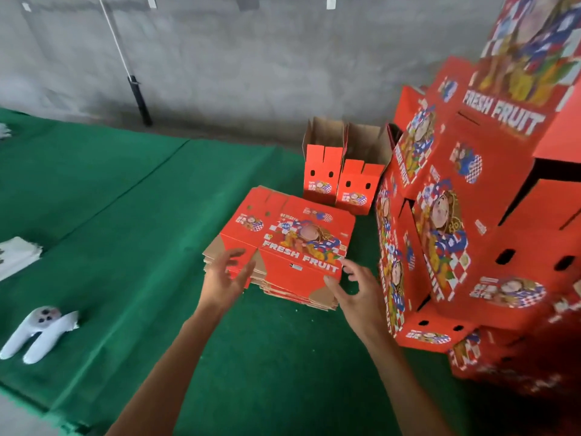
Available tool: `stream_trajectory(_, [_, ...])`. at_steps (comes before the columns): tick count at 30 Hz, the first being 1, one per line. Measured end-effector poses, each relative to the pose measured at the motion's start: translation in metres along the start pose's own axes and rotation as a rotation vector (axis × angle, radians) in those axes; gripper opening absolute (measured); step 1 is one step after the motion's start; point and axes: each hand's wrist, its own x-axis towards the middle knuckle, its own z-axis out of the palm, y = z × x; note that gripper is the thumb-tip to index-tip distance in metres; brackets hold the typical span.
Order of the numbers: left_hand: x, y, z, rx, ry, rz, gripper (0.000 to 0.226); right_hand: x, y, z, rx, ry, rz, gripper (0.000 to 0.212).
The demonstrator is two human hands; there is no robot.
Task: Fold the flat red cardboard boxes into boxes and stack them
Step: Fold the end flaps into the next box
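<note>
Nearest, two bare forearms reach forward over the green cloth point(257, 357) covering the counter. The left hand point(224, 276) hovers at the near left corner of the pile of flat red boxes point(283, 250), its fingers point(234, 254) spread and holding nothing. The right hand point(353, 289) hangs at the near right corner, fingers loosely curved and open, thumb just beside the edge of the top sheet; whether it touches is unclear. At left lies a white toy point(37, 332), with white sheets point(17, 256) beyond it. Behind the pile stand two half-folded boxes point(339, 180), tops open. To the right rises a stack of folded boxes point(471, 215), printed FRESH FRUIT. A black pole point(140, 100) leans on the grey wall.
</note>
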Motion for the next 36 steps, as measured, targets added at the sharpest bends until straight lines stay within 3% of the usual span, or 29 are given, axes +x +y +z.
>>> stream_trajectory(5, [0.057,-0.041,0.016,0.332,0.029,0.008,0.055,0.033,0.033,0.043,-0.125,-0.144,0.203,0.060])
stream_trajectory(10, [0.097,-0.078,0.034,0.685,-0.124,-0.178,0.088,0.052,0.060,0.074,-0.208,-0.191,0.453,0.067])
stream_trajectory(14, [0.113,-0.100,0.038,0.735,-0.188,-0.243,0.092,0.063,0.068,0.095,-0.172,-0.222,0.646,0.051])
stream_trajectory(17, [0.119,-0.102,0.043,0.768,-0.272,-0.220,0.083,0.067,0.070,0.104,-0.202,-0.173,0.703,0.050])
stream_trajectory(21, [0.129,-0.106,0.036,0.942,-0.377,-0.130,0.078,0.062,0.060,0.119,-0.252,-0.169,0.721,0.046])
stream_trajectory(26, [0.141,-0.088,0.037,0.991,-0.512,-0.092,0.067,0.050,0.051,0.118,-0.059,-0.086,0.788,0.042])
stream_trajectory(31, [0.136,-0.056,0.019,0.860,-0.295,0.115,0.033,0.040,0.012,0.096,0.270,0.142,0.542,0.051])
stream_trajectory(36, [0.128,-0.019,-0.009,0.656,-0.096,0.127,0.023,0.033,-0.026,0.063,0.083,0.307,0.390,0.061])
